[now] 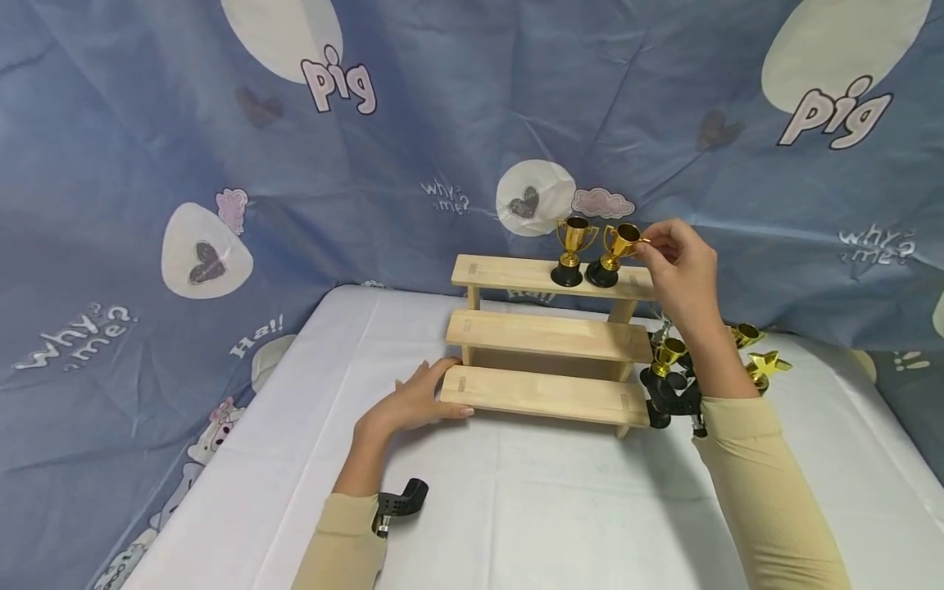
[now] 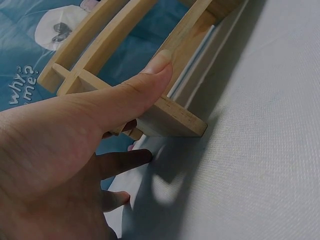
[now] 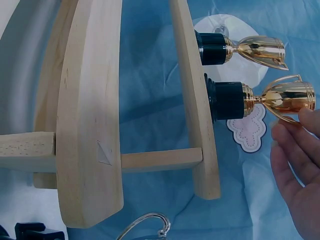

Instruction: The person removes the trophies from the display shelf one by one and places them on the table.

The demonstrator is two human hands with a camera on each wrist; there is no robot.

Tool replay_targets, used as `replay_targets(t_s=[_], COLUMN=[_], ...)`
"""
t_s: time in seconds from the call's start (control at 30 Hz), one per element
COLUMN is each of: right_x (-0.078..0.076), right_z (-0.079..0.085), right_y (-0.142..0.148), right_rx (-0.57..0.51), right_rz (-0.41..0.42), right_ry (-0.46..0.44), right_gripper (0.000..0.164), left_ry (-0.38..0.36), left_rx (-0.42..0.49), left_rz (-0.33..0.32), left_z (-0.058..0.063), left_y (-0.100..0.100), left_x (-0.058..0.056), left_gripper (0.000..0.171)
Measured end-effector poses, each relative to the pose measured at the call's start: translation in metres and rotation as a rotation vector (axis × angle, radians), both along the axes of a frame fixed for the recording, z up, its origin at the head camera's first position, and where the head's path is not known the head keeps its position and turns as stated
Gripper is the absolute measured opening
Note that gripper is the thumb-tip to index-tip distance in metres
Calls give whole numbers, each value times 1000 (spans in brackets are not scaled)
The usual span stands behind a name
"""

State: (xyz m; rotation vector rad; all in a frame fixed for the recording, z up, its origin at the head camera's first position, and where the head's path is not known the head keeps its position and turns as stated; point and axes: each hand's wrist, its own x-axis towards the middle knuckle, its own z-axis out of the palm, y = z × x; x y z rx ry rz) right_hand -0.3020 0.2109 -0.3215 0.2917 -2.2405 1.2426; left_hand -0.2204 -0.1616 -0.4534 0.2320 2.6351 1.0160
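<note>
A small gold trophy cup (image 1: 619, 246) with a black base is on the top tier of a three-tier wooden stand (image 1: 546, 389), leaning a little in the head view. My right hand (image 1: 682, 266) pinches its right handle between thumb and fingertips; the right wrist view shows the pinched trophy (image 3: 287, 97) with its base right at the board. Just left of it stands a matching trophy (image 1: 572, 250), upright. My left hand (image 1: 416, 397) grips the left end of the lowest tier, thumb (image 2: 137, 87) along the front edge and the other fingers spread behind.
Several more gold trophies (image 1: 667, 356) are grouped on the white-covered table (image 1: 457, 508) right of the stand, partly hidden by my right forearm. Among them is a gold star award (image 1: 767, 365). A blue printed cloth (image 1: 442, 123) hangs close behind the stand.
</note>
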Motion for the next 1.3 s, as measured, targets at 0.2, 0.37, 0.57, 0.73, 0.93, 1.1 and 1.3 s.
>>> replay_targets(t_s=[0.2,0.37,0.57,0.73,0.93,1.1,1.3], right_x=[3,4,5,8,13,16,20], right_z=[2,4,7,6,4,3,3], right_y=[0,-1,0,4,8,13,18], right_rx=[-19,-11,8,10,1,10,-4], right_rz=[4,21,9,-13,-8,-6,-23], right_ry=[-13,-13,1,1,3,7,21], right_gripper=[18,18,16,14,13,14,12], left_ry=[-1,-1,3,4,3,2,3], left_rx=[-4,1,1,-2,1,1,-1], left_rz=[-6,-5,-1,1,-1,-2,-3], left_z=[1,1,1,0,0,-2,-2], left_y=[1,1,0,-1,0,0,0], left_x=[-1,-2,-3,-3,-2,-2,-2], left_gripper=[91,90,91,91,90,89,90])
